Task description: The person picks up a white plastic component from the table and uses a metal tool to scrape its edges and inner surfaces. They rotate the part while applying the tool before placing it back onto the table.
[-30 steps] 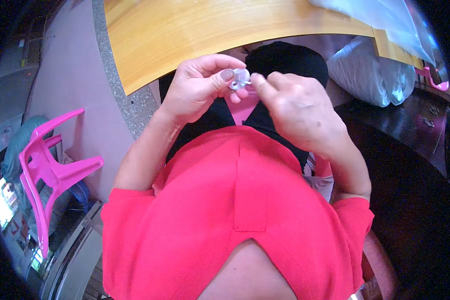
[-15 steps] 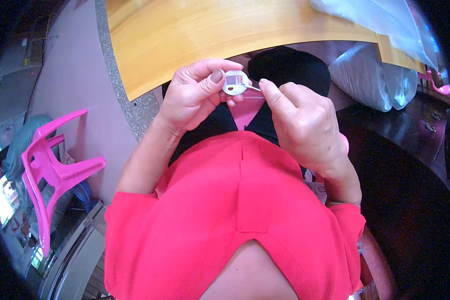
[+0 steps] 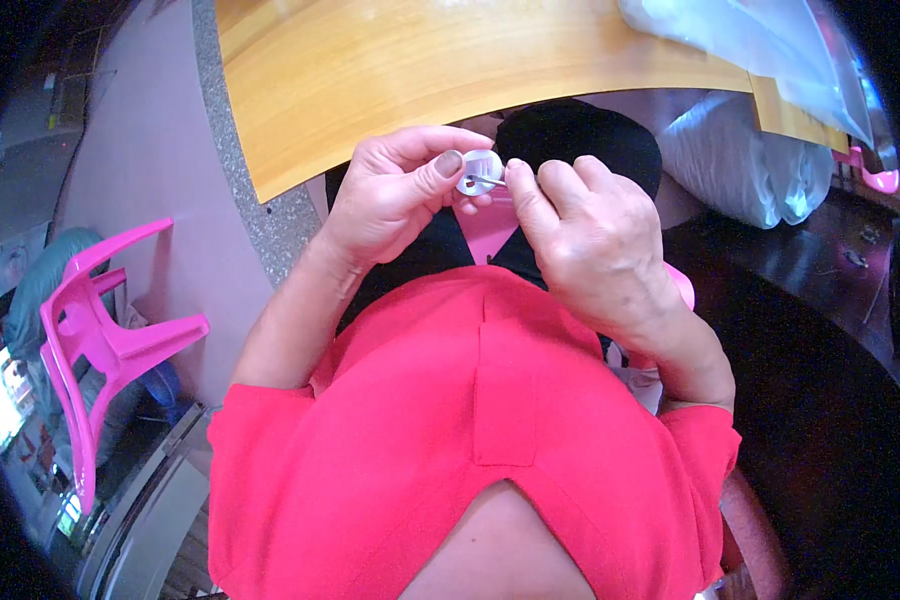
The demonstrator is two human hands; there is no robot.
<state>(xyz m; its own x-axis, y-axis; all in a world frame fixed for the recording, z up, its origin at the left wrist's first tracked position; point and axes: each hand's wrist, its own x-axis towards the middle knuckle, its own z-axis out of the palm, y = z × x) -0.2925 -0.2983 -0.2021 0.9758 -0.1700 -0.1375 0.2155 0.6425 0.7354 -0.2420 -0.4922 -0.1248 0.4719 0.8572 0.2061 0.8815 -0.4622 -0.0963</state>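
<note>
Between the thumb and fingers of my left hand [image 3: 395, 190] is a small round white plastic piece [image 3: 482, 164], with a squarish recess and a small dark hole near its lower edge. My right hand [image 3: 595, 230] pinches a thin metal-looking rod [image 3: 491, 181] between thumb and forefinger. The rod's far tip lies over the round piece, close to the dark hole; whether it goes in, I cannot tell. Most of the rod is hidden in my right fingers. Both hands are held above my lap, just short of the table's near edge.
A yellow wood-grain table [image 3: 420, 70] spans the space ahead. Clear plastic sheeting [image 3: 750, 45] lies on its right end, and filled translucent bags [image 3: 745, 160] stand below. A pink plastic chair [image 3: 105, 330] is tipped at the left, beside a pale wall [image 3: 155, 130].
The rod's tip has moved left and down across the round piece toward the dark hole. My right hand has come slightly closer to my left, and the round piece is tilted differently.
</note>
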